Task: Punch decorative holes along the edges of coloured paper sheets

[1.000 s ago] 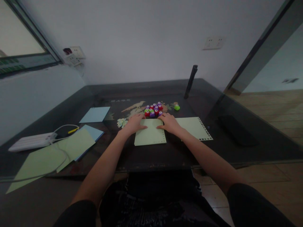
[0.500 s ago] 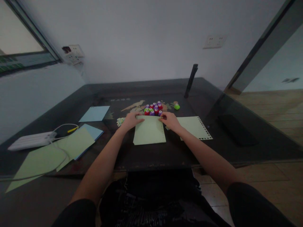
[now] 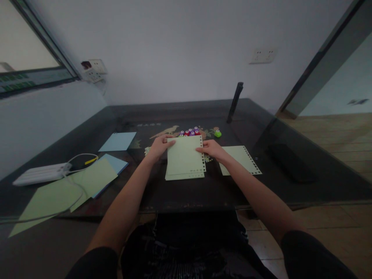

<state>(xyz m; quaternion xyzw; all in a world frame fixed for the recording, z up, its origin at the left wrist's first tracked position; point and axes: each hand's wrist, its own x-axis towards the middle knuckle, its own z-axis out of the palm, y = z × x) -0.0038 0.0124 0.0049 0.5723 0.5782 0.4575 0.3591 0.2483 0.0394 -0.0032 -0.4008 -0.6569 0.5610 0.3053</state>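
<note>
A pale green loose-leaf sheet (image 3: pixel 185 155) with punched holes down its right side is gripped by both hands. My left hand (image 3: pixel 160 148) pinches its upper left edge, thumb on top. My right hand (image 3: pixel 213 150) pinches the right edge, partly over the holes. Beneath it, more pale green sheets (image 3: pixel 186 178) show along the bottom. Just behind stand several small red, purple and green eyeball-like pieces (image 3: pixel 192 132), partly hidden by the raised sheet. Small pale bits (image 3: pixel 147 150) lie beside my left hand. Another punched green sheet (image 3: pixel 238 158) lies to the right, partly under my right forearm.
At left are blue sheets (image 3: pixel 117 141), green sheets (image 3: pixel 62 190) and a white power strip (image 3: pixel 43 173) with its cable across the paper. A lone green piece (image 3: pixel 217 133) sits behind my right hand. A black upright stick (image 3: pixel 235 102) and a dark flat object (image 3: pixel 290 162) are farther right.
The top sheet has lifted and shifted up and right off the sheets below, covering more of the coloured pieces. My right hand has moved from its top corner down the right edge.
</note>
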